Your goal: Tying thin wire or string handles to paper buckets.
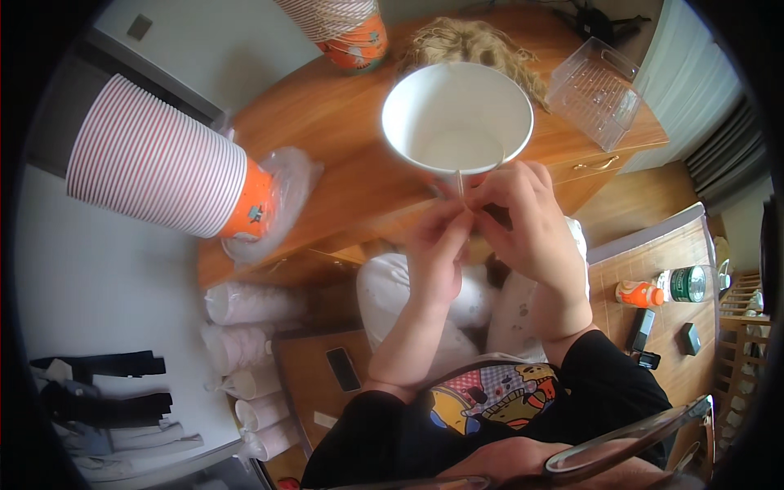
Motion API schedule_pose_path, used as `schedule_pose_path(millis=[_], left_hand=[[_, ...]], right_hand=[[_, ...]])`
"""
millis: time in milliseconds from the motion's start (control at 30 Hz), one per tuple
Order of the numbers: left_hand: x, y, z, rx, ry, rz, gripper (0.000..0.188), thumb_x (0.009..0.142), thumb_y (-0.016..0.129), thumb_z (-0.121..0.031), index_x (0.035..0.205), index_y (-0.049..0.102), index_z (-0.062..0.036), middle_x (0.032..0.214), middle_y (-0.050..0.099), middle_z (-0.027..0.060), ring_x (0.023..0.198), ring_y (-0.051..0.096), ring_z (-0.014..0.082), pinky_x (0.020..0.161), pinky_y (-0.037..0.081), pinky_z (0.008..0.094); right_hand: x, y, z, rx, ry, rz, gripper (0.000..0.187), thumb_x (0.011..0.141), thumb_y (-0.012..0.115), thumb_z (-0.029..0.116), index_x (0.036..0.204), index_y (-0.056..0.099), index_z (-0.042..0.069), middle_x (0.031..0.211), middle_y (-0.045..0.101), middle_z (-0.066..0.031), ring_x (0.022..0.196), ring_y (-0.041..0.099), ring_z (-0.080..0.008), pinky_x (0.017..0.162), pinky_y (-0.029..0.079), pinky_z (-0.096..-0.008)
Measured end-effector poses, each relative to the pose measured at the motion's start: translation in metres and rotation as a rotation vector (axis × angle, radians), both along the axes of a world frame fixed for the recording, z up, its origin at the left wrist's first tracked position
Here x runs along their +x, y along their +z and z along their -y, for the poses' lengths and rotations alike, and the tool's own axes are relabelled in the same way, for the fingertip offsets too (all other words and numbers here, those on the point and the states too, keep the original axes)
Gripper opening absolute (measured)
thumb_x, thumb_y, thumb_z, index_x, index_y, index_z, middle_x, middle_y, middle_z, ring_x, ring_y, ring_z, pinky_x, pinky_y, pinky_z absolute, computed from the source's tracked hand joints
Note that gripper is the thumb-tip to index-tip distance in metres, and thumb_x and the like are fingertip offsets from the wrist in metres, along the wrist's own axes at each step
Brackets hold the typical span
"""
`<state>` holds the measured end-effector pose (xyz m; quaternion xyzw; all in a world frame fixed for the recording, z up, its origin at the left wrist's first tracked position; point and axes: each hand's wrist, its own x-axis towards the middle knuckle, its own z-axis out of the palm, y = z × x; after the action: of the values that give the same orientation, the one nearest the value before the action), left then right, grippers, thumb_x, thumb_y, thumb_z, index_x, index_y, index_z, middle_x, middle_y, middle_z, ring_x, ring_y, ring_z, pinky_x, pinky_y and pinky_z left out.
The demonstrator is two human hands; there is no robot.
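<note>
Pinched fingers [498,189] partly hide a thin pale strand [460,183]; the top edge cuts off one cup stack [341,33].

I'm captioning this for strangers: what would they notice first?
The large white-lined paper bucket at centre, with the left hand and right hand pinching a thin pale strand by its near rim. Next, the tall stack of nested buckets at left, and the tangled straw-coloured fibre bundle behind the bucket.

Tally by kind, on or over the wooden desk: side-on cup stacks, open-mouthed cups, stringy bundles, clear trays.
Side-on cup stacks: 2
Open-mouthed cup: 1
Tan stringy bundle: 1
Clear tray: 1
Total: 5
</note>
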<state>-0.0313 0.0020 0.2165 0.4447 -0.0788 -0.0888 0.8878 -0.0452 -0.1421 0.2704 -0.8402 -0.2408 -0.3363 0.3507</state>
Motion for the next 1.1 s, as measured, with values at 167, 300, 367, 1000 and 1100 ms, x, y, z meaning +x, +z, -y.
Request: schedule_pose_path(millis=[167, 300, 367, 1000, 1100], left_hand=[[-0.003, 0.005, 0.006, 0.065, 0.0, 0.02, 0.017, 0.091, 0.057, -0.008, 0.105, 0.062, -0.0006, 0.079, 0.06, 0.001, 0.053, 0.04, 0.0021, 0.043, 0.031, 0.017], [-0.002, -0.001, 0.002, 0.023, -0.066, 0.023, 0.017, 0.091, 0.057, -0.01, 0.105, 0.062, -0.0014, 0.077, 0.058, -0.0009, 0.053, 0.039, 0.002, 0.042, 0.03, 0.0167], [-0.002, -0.002, 0.0, 0.02, -0.099, 0.032, 0.017, 0.091, 0.057, -0.011, 0.104, 0.062, -0.002, 0.076, 0.057, -0.0016, 0.052, 0.038, 0.0018, 0.042, 0.029, 0.0167], [0.015, 0.018, 0.008, -0.239, -0.299, -0.304, 0.012, 0.095, 0.054, -0.028, 0.089, 0.054, -0.0175, 0.059, 0.035, -0.0104, 0.047, 0.03, 0.0001, 0.04, 0.025, 0.0161], [0.017, 0.021, 0.005, -0.322, -0.333, -0.384, 0.012, 0.096, 0.051, -0.029, 0.092, 0.056, -0.0183, 0.057, 0.032, -0.0106, 0.047, 0.028, 0.0001, 0.039, 0.023, 0.0145]], right_hand=[[-0.001, -0.006, 0.007, 0.062, 0.009, 0.003, 0.034, 0.072, 0.07, 0.004, 0.099, 0.051, 0.009, 0.087, 0.063, -0.0011, 0.089, 0.058, -0.0223, 0.083, 0.039, -0.0359], [-0.002, -0.012, 0.011, 0.111, 0.026, -0.017, 0.032, 0.072, 0.071, 0.004, 0.096, 0.051, 0.009, 0.085, 0.063, -0.0015, 0.086, 0.058, -0.0224, 0.081, 0.039, -0.0361], [-0.002, -0.018, 0.013, 0.108, 0.046, 0.009, 0.032, 0.072, 0.071, 0.004, 0.097, 0.052, 0.009, 0.084, 0.063, -0.0018, 0.084, 0.058, -0.0222, 0.08, 0.039, -0.0358], [-0.012, -0.016, 0.027, 0.135, 0.164, 0.116, 0.029, 0.07, 0.072, 0.003, 0.094, 0.059, 0.013, 0.081, 0.062, 0.003, 0.075, 0.056, -0.0169, 0.073, 0.04, -0.0318], [-0.011, -0.017, 0.03, 0.074, 0.197, 0.127, 0.029, 0.068, 0.072, 0.004, 0.093, 0.058, 0.012, 0.083, 0.063, 0.0022, 0.077, 0.058, -0.0174, 0.073, 0.043, -0.0323]])
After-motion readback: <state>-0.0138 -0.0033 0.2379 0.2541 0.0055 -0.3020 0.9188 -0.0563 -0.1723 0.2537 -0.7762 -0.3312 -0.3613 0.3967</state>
